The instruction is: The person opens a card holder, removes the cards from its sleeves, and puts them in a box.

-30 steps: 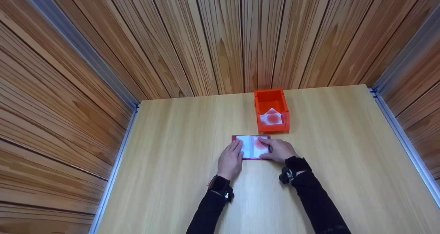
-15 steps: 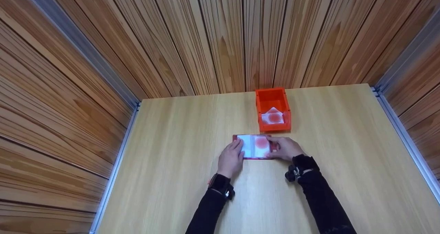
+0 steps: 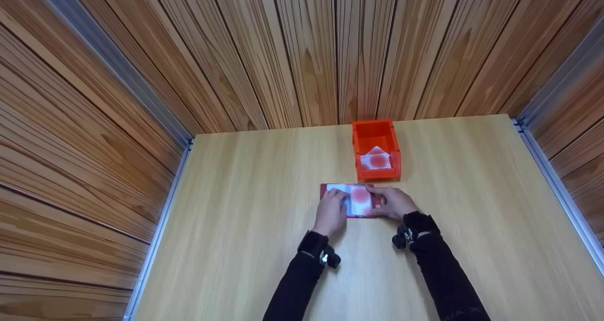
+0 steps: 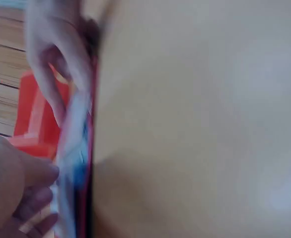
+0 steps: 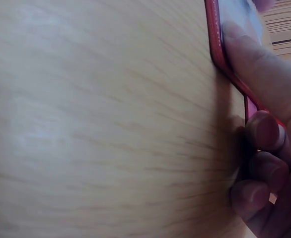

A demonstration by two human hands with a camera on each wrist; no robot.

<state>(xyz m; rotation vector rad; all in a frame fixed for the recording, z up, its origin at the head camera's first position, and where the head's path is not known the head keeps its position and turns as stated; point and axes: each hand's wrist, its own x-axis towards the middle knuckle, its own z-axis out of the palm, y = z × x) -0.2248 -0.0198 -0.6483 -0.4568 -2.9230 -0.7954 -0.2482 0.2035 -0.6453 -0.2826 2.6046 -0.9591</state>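
Note:
A small red-edged card holder (image 3: 349, 216) lies spread on the table, with white, shiny pages and a pink-red round print (image 3: 361, 194) on the right one. My left hand (image 3: 331, 213) reaches over the left page, its bent fingertips at the middle fold. Blurred in the left wrist view, the left thumb and fingers (image 4: 38, 171) pinch at the page edge. My right hand (image 3: 395, 203) grips the right side of the holder. In the right wrist view its thumb (image 5: 250, 57) presses on the page near the corner, while the other fingers curl beside the edge.
Just behind the card holder stands an orange-red open bin (image 3: 377, 173) with white pieces of paper (image 3: 376, 158) in it, one bearing a red round print. Wood-plank panels (image 3: 306, 52) rise behind the table (image 3: 245, 226), and metal rails (image 3: 160, 226) run along its sides.
My left hand has shifted right from the left page to the fold, its fingers now more bent. My right hand has slid slightly right to the holder's edge, uncovering the red round print.

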